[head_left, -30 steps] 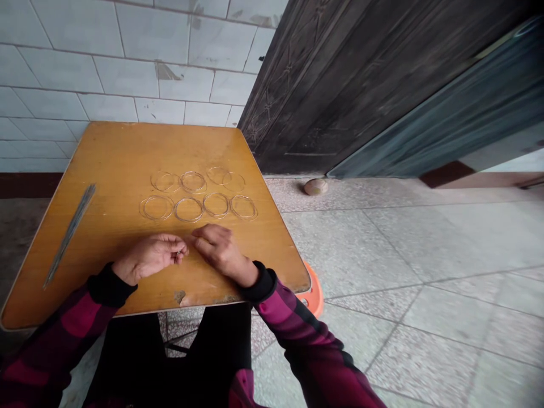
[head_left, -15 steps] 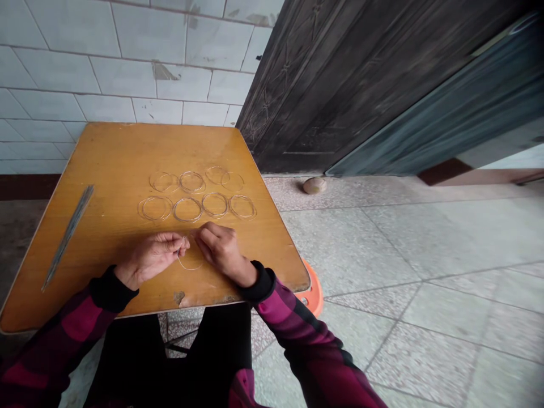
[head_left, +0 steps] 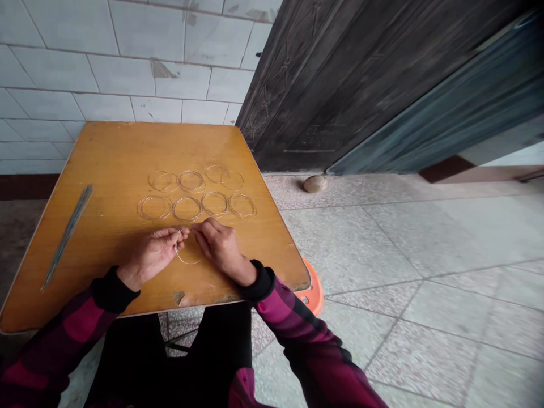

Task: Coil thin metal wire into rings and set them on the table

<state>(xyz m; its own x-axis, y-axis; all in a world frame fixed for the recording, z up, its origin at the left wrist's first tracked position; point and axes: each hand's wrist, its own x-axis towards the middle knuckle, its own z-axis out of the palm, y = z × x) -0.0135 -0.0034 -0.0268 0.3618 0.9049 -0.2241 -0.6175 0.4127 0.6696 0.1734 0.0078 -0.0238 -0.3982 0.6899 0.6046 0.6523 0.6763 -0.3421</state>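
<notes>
A thin wire (head_left: 185, 262) bends in a loop between my hands, above the front part of the wooden table (head_left: 114, 153). My left hand (head_left: 156, 252) pinches one part of it between thumb and fingers. Across from it, my right hand (head_left: 219, 243) is closed with its fingertips pressed together at the other side of the loop; the wire there is partly hidden by the fingers. Just beyond my hands lie wire rings (head_left: 187, 209) in two rows, several in all, some made of more than one turn and overlapping.
A bundle of straight grey wires (head_left: 68, 235) lies along the table's left side. Behind the table stands a white tiled wall (head_left: 123, 76), with a dark wooden door (head_left: 310, 113) to the right. An orange stool (head_left: 313, 289) shows under the right corner. A round stone (head_left: 315, 183) sits on the floor.
Both hands have shifted very slightly away from me, and the wire loop has moved up a little with them. The rings and the bundle stay in place.
</notes>
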